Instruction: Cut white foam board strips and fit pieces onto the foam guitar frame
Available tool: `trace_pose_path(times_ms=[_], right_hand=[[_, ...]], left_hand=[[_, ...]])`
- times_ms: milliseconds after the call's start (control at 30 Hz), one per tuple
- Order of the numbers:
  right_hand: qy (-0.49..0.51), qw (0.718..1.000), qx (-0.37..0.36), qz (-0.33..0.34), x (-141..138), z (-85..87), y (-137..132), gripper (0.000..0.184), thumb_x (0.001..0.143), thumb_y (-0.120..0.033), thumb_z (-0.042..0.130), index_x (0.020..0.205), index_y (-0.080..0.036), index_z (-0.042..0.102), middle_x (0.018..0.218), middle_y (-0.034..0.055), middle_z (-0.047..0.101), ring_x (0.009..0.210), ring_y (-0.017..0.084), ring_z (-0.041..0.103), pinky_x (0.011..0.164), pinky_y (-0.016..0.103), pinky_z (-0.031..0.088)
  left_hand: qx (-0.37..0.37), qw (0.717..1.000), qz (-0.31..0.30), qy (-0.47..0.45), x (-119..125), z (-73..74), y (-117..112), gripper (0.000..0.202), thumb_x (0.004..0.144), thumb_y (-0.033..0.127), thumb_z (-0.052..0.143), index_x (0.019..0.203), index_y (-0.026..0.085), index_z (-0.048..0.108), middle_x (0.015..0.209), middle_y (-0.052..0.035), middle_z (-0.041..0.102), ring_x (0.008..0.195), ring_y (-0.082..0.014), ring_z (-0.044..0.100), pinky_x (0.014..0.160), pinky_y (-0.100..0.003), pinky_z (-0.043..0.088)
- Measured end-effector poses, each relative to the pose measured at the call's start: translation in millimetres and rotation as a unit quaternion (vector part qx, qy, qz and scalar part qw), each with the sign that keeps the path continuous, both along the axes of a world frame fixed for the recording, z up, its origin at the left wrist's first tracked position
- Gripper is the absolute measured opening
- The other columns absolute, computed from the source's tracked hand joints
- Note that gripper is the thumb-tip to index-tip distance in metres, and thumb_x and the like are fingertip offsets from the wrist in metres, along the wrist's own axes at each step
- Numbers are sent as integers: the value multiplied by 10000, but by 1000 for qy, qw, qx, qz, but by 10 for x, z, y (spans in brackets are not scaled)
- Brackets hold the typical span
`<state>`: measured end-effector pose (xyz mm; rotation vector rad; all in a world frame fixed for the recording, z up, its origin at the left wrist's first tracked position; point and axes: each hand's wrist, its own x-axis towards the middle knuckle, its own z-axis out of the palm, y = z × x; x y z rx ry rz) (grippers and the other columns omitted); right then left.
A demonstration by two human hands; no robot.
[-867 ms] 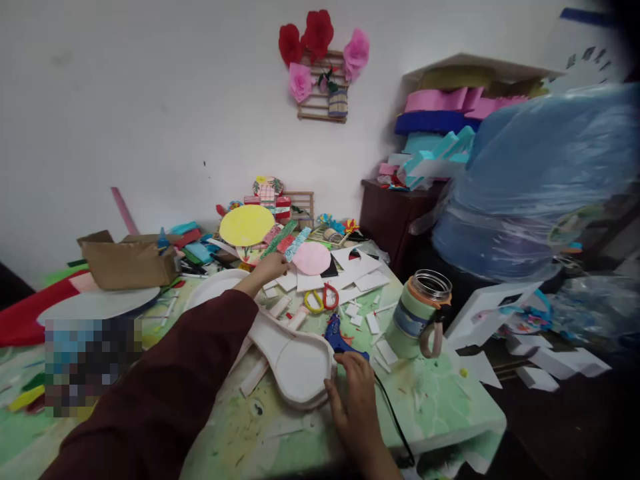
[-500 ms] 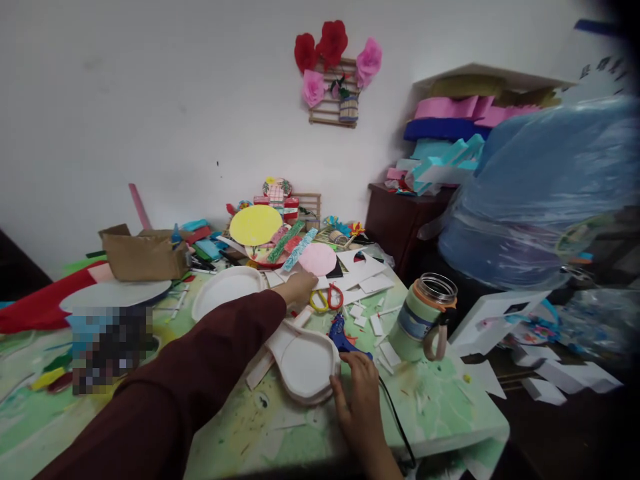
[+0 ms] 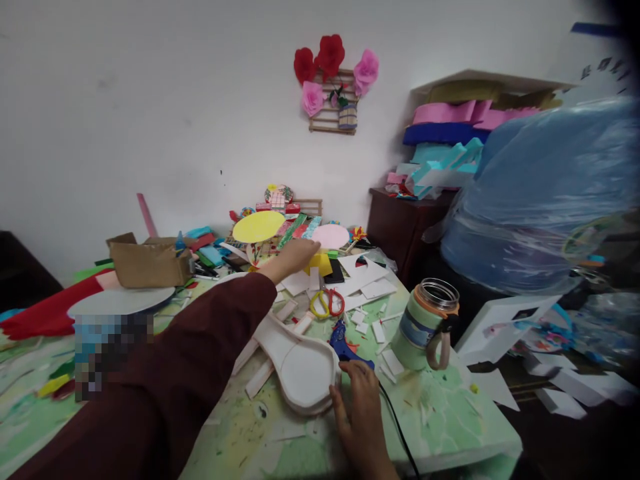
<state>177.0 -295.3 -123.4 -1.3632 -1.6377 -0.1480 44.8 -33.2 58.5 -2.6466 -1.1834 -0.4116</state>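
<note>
My left hand (image 3: 296, 259) reaches over the middle of the table, its fingers closed on the near edge of a pink oval sheet (image 3: 331, 236), which is raised and tilted over a yellow paper (image 3: 320, 265). My right hand (image 3: 363, 407), fingers apart, rests against the right rim of a white shallow piece (image 3: 309, 372) shaped like a broad spoon. Just beyond that hand lies a blue glue gun (image 3: 345, 347) with a black cord. Red and yellow-handled scissors (image 3: 327, 303) lie between the hands. My left sleeve partly hides a second white rimmed piece.
A green thermos (image 3: 423, 327) stands without a lid at the right. White scraps (image 3: 370, 287) lie around the scissors. A cardboard box (image 3: 150, 261) and a yellow oval (image 3: 258, 227) are further back. A plastic-wrapped blue bulk (image 3: 540, 193) stands beyond the table's right edge.
My left hand has moved away from me, carrying the pink oval up and back, and yellow paper shows beneath. My right hand stays at the white piece. The view has shifted slightly.
</note>
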Motion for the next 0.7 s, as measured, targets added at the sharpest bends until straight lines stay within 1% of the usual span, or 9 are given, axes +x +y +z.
trace_pose_path(times_ms=[67,133,200,267,367,467,533,600,700], right_hand=[[-1,1000,1,0,2,-3,2,295,871,-234,527,1160,-194,481,1062,105,586,1055,256,519,862,428,470],[-1,1000,1,1,2,-4,4,296,873,-239,525,1162,-194,479,1066,105,587,1058,256,516,865,429,466],[2,1000,-3,3,0,-5,3,294,875,-238,524,1162,-195,478,1070,103,585,1055,253,515,865,426,462],[4,1000,-2,7,-1,-9,2,295,878,-236,521,1166,-195,475,1075,103,580,1058,250,509,868,424,456],[6,1000,2,16,6,-10,-1,297,884,-247,518,1172,-195,472,1073,104,578,1061,252,500,873,426,447],[9,1000,-6,22,20,11,-4,288,888,-269,514,1163,-192,476,1069,107,578,1058,257,497,877,436,438],[3,1000,-8,24,25,35,1,303,889,-299,513,1167,-186,472,1080,113,575,1066,264,493,892,450,425],[-20,999,-15,27,16,53,14,375,878,-360,531,1196,-175,455,1118,124,569,1096,277,479,920,469,404],[-88,995,-45,26,-34,48,44,618,819,-514,577,1279,-142,398,1258,171,516,1201,324,412,975,508,353]], left_hand=[[29,998,7,-50,-93,340,-5,324,900,83,331,1121,40,565,1068,-185,624,1022,-235,580,878,-381,397],[60,992,22,-106,-226,608,-42,326,934,207,323,1087,58,570,1029,-172,630,964,-234,598,850,-383,423],[67,978,19,-195,-394,754,-110,308,933,261,338,1043,100,577,909,-115,650,837,-202,623,775,-348,468],[3,925,-9,-379,-585,764,-207,232,897,266,422,973,130,593,710,-43,627,639,-162,614,632,-289,490],[-123,785,-25,-606,-887,577,-403,131,826,225,542,906,143,604,581,12,570,480,-110,569,480,-200,457],[-180,664,-16,-726,-1200,289,-650,56,802,195,595,835,149,593,605,18,575,459,-74,563,431,-144,444],[-184,584,0,-790,-1423,105,-817,33,820,149,575,790,156,565,615,23,575,462,-58,553,422,-126,449],[-163,499,23,-851,-1669,-58,-965,104,851,94,509,773,159,531,637,24,585,498,-44,554,442,-106,457],[-84,398,56,-912,-2074,-279,-1132,161,889,56,399,792,143,494,743,15,624,626,-24,587,530,-82,477]])
